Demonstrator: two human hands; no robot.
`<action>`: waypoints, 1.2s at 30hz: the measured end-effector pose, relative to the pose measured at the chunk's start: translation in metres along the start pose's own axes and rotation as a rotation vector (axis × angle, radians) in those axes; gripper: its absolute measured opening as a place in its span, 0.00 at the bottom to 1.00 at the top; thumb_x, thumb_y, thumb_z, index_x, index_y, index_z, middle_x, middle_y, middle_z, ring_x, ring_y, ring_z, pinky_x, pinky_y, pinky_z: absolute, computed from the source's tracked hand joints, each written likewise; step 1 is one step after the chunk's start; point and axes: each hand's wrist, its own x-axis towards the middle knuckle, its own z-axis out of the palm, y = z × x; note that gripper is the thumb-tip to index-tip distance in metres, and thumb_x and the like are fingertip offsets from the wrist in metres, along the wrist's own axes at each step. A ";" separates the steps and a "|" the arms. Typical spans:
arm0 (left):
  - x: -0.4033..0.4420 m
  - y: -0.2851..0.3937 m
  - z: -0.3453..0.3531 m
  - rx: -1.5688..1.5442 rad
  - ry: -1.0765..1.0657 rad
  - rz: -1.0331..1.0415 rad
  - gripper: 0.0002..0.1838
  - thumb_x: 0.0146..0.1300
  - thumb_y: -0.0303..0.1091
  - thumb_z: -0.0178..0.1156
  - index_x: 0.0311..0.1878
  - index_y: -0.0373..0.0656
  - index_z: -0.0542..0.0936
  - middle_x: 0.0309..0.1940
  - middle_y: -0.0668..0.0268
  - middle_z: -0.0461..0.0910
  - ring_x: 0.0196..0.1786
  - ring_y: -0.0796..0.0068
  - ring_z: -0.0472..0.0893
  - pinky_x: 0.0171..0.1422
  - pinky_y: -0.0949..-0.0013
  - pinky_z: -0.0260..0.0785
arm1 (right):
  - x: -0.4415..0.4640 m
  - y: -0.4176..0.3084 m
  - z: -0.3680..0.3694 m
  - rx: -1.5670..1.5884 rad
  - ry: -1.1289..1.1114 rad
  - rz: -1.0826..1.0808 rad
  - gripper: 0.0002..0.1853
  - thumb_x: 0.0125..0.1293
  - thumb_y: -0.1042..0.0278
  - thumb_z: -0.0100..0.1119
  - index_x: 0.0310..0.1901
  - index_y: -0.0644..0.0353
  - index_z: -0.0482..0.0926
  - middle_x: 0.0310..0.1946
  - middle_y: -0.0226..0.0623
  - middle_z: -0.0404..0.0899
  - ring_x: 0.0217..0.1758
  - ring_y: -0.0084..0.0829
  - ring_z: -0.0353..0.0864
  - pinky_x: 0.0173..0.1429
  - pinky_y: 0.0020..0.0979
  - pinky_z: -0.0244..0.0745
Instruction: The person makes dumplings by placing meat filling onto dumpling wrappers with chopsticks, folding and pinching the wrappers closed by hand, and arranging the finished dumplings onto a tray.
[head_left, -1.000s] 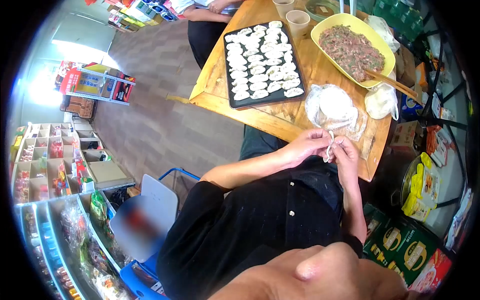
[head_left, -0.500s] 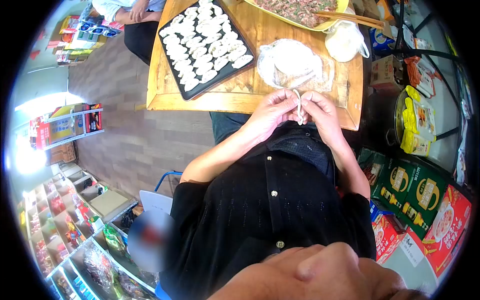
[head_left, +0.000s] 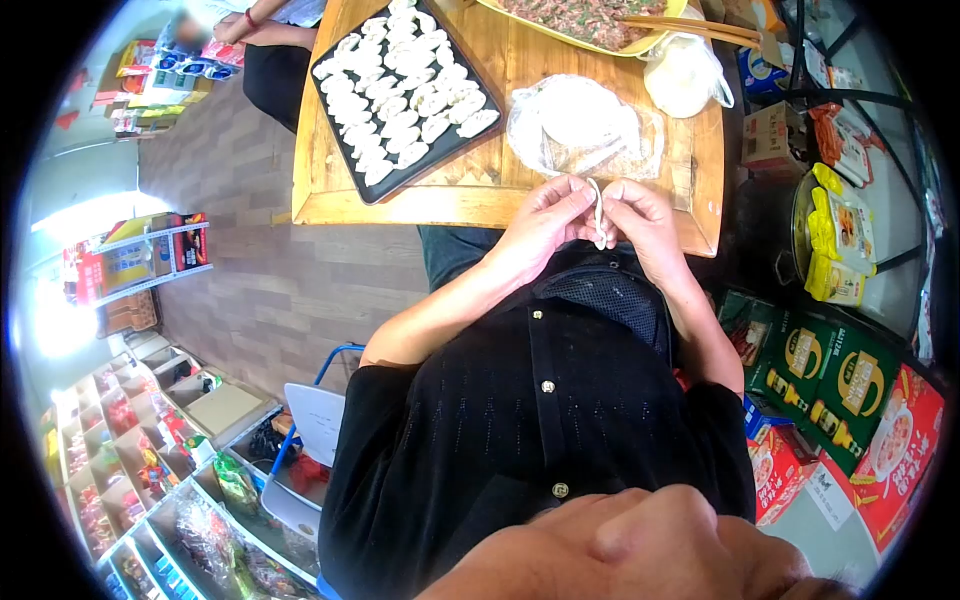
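Just over the table's near edge, my left hand [head_left: 548, 218] and my right hand [head_left: 640, 220] pinch a pale folded dumpling [head_left: 599, 215] between their thumbs and fingers. It is seen edge-on, so its inside is hidden. Beyond my hands lies a clear plastic bag [head_left: 645, 150] around a white round stack [head_left: 578, 112], which looks like dumpling wrappers. To the left, a black tray [head_left: 400, 180] carries rows of shaped dumplings [head_left: 398, 90]. A yellow bowl [head_left: 655, 44] of minced filling [head_left: 580, 15] stands at the far side, with wooden chopsticks [head_left: 690, 27] across its rim.
A knotted white bag [head_left: 685, 78] sits on the wooden table [head_left: 330, 205] at right. Another person's arm [head_left: 265, 30] shows at the far left. Boxes [head_left: 840, 370], yellow packets [head_left: 838, 240] and a dark pot [head_left: 790, 240] crowd the right. A chair [head_left: 310, 420] stands behind me at left.
My hands keep nearly the same pinch on the dumpling. The view has shifted slightly, and the other person's arm has moved at the far left.
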 end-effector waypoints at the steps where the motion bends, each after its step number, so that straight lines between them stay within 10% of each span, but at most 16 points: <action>1: 0.000 -0.001 0.000 -0.028 0.008 0.005 0.10 0.72 0.37 0.54 0.42 0.39 0.76 0.33 0.65 0.80 0.37 0.75 0.81 0.44 0.72 0.76 | 0.000 0.000 0.000 0.003 -0.004 -0.008 0.10 0.73 0.70 0.51 0.32 0.61 0.76 0.24 0.27 0.75 0.24 0.16 0.71 0.29 0.19 0.68; 25: -0.001 -0.008 -0.004 -0.131 0.056 0.007 0.05 0.69 0.29 0.56 0.43 0.39 0.78 0.36 0.64 0.82 0.36 0.72 0.83 0.43 0.71 0.79 | -0.004 0.008 -0.008 -0.120 -0.005 -0.011 0.08 0.72 0.70 0.51 0.34 0.61 0.75 0.24 0.25 0.73 0.23 0.15 0.69 0.27 0.18 0.65; 36: -0.008 -0.006 -0.005 0.010 0.005 0.029 0.09 0.70 0.38 0.58 0.38 0.44 0.76 0.30 0.74 0.75 0.31 0.85 0.76 0.39 0.81 0.70 | -0.004 0.000 0.007 -0.167 0.001 0.025 0.08 0.72 0.70 0.52 0.33 0.59 0.75 0.25 0.24 0.77 0.24 0.13 0.72 0.28 0.17 0.68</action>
